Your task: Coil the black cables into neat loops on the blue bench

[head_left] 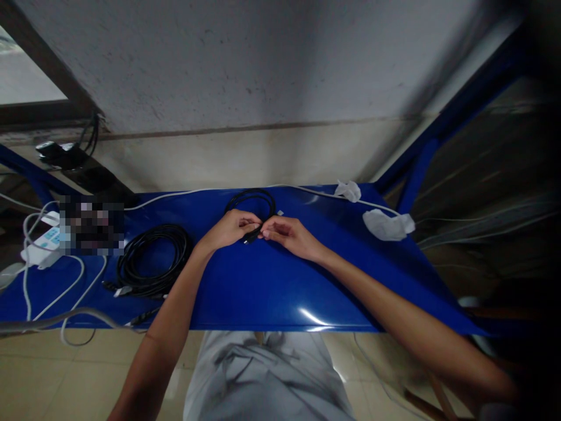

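A thin black cable (pixel 252 192) lies in a loop on the blue table (pixel 263 286), near its back edge. Both of its ends come together between my hands, where a dark connector points toward me. With fingers pinched, my left hand (pixel 231 228) grips the cable from the left. From the right, my right hand (pixel 287 234) holds the same cable between thumb and fingertips, close to the left one. To the left of my left forearm rests a larger coil of black cable (pixel 153 260) with its plugs at the near side.
A white power strip (pixel 46 248) with tangled white cords sits at the left. One white cord (pixel 302 190) runs along the back edge. Crumpled white tissues (pixel 388 225) lie at the right. A wall (pixel 210 158) rises behind the table, and a blue frame (pixel 416 169) stands right.
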Demonstrator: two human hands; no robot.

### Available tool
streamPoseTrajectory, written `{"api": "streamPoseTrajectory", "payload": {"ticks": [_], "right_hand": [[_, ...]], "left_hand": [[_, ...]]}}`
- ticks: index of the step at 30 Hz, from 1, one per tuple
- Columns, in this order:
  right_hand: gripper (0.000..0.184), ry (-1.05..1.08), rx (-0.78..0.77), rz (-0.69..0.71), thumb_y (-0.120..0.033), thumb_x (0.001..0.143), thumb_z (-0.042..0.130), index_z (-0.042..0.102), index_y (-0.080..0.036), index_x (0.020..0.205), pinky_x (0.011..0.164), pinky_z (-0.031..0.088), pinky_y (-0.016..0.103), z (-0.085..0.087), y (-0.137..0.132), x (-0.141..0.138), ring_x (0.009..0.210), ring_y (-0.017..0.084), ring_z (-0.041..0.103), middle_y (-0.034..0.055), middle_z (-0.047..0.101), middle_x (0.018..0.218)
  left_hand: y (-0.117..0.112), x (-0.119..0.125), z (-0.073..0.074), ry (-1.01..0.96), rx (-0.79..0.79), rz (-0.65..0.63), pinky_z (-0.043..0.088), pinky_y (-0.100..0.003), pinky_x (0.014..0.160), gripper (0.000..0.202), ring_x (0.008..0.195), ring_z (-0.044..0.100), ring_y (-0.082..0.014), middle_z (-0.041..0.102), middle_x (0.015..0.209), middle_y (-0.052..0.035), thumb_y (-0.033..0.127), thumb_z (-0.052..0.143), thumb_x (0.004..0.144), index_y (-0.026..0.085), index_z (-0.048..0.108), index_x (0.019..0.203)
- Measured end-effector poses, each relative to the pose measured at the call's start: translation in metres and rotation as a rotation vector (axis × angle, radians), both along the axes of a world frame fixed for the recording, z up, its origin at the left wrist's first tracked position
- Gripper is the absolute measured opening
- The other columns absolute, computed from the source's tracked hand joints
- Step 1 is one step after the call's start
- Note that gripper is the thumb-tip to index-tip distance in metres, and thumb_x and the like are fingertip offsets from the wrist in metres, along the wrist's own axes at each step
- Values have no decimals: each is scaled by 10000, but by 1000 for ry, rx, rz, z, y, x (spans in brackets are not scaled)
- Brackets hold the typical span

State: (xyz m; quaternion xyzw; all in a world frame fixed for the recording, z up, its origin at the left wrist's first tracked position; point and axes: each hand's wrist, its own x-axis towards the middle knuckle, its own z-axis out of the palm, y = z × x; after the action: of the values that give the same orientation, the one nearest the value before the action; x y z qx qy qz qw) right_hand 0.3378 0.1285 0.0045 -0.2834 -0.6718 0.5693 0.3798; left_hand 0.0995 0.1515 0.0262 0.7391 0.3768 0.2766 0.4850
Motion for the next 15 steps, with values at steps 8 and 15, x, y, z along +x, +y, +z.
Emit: {"api": "streamPoseTrajectory", "payload": {"ticks": [8, 15], "right_hand": [[300, -37, -5, 7, -514, 962, 785, 746, -218, 999, 924, 586, 379, -1, -2, -1, 951, 221, 743, 59, 793, 995], [239, -123, 76, -38, -470, 997, 741, 741, -233, 1027, 844, 602, 360, -6, -1, -1, 874, 202, 716, 41, 750, 967]], "left_hand": [[-5, 2, -3, 58, 66, 28, 550, -262, 719, 225, 788, 738, -176, 803, 913, -69, 357, 657, 1020, 161, 765, 995], [-11, 5, -2, 70, 122, 97, 526, -258, 700, 165, 751, 702, -158, 761, 872, -37, 321, 664, 998, 169, 729, 983]]}}
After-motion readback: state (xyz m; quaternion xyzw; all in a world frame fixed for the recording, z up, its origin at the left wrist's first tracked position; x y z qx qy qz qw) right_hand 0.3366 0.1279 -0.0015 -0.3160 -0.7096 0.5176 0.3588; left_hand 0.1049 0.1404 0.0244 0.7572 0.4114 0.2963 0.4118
